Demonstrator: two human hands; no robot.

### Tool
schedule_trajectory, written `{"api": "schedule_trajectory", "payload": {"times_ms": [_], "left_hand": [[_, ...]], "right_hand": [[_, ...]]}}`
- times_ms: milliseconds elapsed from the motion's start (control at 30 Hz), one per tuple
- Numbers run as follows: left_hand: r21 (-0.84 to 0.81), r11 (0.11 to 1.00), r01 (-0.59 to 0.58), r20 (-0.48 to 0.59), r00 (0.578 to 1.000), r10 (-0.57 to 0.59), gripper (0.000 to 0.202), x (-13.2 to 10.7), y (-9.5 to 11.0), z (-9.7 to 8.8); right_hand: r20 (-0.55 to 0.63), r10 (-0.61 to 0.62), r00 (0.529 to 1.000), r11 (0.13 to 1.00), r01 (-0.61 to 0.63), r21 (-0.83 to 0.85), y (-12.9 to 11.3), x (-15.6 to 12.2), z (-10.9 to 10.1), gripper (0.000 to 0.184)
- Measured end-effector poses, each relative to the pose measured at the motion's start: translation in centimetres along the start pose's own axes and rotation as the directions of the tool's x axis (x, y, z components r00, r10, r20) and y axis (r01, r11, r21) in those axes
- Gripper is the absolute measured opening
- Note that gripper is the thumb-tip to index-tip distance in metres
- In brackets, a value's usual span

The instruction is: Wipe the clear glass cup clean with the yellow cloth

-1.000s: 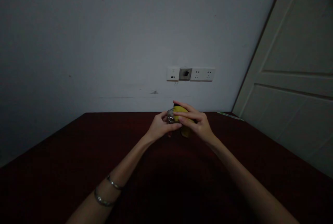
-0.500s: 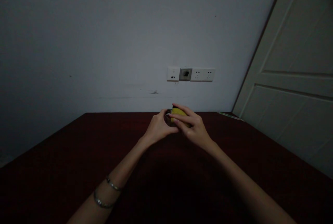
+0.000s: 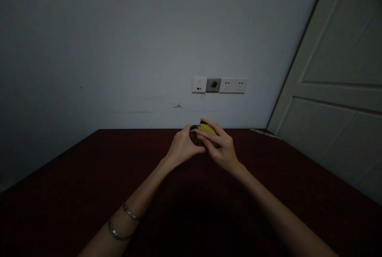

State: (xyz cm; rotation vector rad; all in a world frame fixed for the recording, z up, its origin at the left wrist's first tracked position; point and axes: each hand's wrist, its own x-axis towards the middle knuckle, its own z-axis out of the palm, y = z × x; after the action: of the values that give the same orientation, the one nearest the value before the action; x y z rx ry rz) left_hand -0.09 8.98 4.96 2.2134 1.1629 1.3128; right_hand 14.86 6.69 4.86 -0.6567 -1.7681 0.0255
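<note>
Both my hands meet above the far middle of a dark red table (image 3: 89,177). My right hand (image 3: 220,148) is closed around a small yellow object (image 3: 205,128) with a dark top; only its upper part shows between the fingers. My left hand (image 3: 182,148) is curled against the object's left end, thumb and fingers pinched on a small part there that I cannot make out. Two silver bracelets (image 3: 123,221) sit on my left forearm. The room is dim.
A grey wall (image 3: 119,50) rises right behind the table, with a row of white sockets (image 3: 219,85) just above my hands. A pale door (image 3: 340,90) stands at the right. A thin flat strip (image 3: 264,132) lies at the table's far right corner.
The hands have drawn closer together and turned the yellow object; the shiny metal piece seen at its left end a second ago is now hidden behind my left fingers.
</note>
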Motion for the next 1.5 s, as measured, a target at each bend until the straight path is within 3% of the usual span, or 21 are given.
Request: {"api": "schedule_trajectory", "payload": {"times_ms": [133, 233, 333, 400, 500, 733, 933, 1000, 1167, 1300, 1400, 1500], "left_hand": [[-0.115, 0.993, -0.015, 0.047, 0.999, 0.021, 0.068, -0.2, 0.3, 0.4], [-0.304, 0.952, 0.023, 0.078, 0.997, 0.001, 0.064, -0.2, 0.2, 0.7], [-0.527, 0.840, 0.128, 0.156, 0.986, -0.053, 0.057, 0.0, -0.1, 0.8], [-0.599, 0.777, 0.192, 0.206, 0.975, -0.082, 0.056, 0.1, -0.3, 0.7], [-0.642, 0.742, 0.191, 0.223, 0.973, -0.057, 0.055, 0.1, -0.4, 0.6], [-0.638, 0.745, 0.194, 0.246, 0.968, -0.041, 0.060, 0.0, -0.2, 0.2], [-0.652, 0.730, 0.204, 0.252, 0.967, -0.045, 0.058, 0.2, -0.8, 0.3], [-0.648, 0.732, 0.212, 0.256, 0.965, -0.053, 0.059, 0.2, -0.9, 0.3], [-0.632, 0.740, 0.229, 0.300, 0.953, -0.038, 0.057, 0.1, -0.8, 0.2], [-0.590, 0.759, 0.275, 0.364, 0.930, -0.054, 0.056, 0.3, -0.9, 0.0], [-0.559, 0.763, 0.325, 0.406, 0.909, -0.090, 0.053, 0.5, -1.2, -0.3], [-0.526, 0.765, 0.372, 0.446, 0.886, -0.125, 0.050, 0.6, -1.2, -0.7]], "right_hand": [[-0.080, 0.170, 0.982, 0.977, -0.157, 0.144, 0.5, 0.5, -0.6, 0.021], [-0.010, 0.122, 0.992, 0.972, -0.117, 0.204, 0.4, 0.6, -1.2, 0.020], [0.048, 0.015, 0.999, 0.981, -0.024, 0.192, -0.2, 0.4, -1.4, 0.022], [0.055, -0.027, 0.998, 0.984, 0.017, 0.175, -0.7, 0.4, -1.4, 0.023], [0.010, 0.010, 1.000, 0.985, -0.011, 0.170, -1.1, 0.4, -1.2, 0.022], [-0.085, 0.204, 0.975, 0.950, -0.177, 0.256, -0.6, 0.7, -0.7, 0.020], [-0.079, 0.030, 0.996, 0.980, -0.014, 0.198, -0.9, 0.1, -0.6, 0.022], [-0.073, 0.027, 0.997, 0.980, -0.012, 0.199, -0.9, 0.1, -0.5, 0.022], [-0.125, 0.275, 0.953, 0.920, -0.223, 0.322, 0.7, 0.4, -0.1, 0.020], [-0.031, 0.410, 0.911, 0.834, -0.361, 0.417, 2.4, 0.0, -0.1, 0.029], [0.114, 0.320, 0.940, 0.851, -0.338, 0.403, 2.8, -0.5, -0.5, 0.042], [0.195, 0.169, 0.966, 0.932, -0.221, 0.288, 2.4, -0.9, -0.9, 0.064]]}}
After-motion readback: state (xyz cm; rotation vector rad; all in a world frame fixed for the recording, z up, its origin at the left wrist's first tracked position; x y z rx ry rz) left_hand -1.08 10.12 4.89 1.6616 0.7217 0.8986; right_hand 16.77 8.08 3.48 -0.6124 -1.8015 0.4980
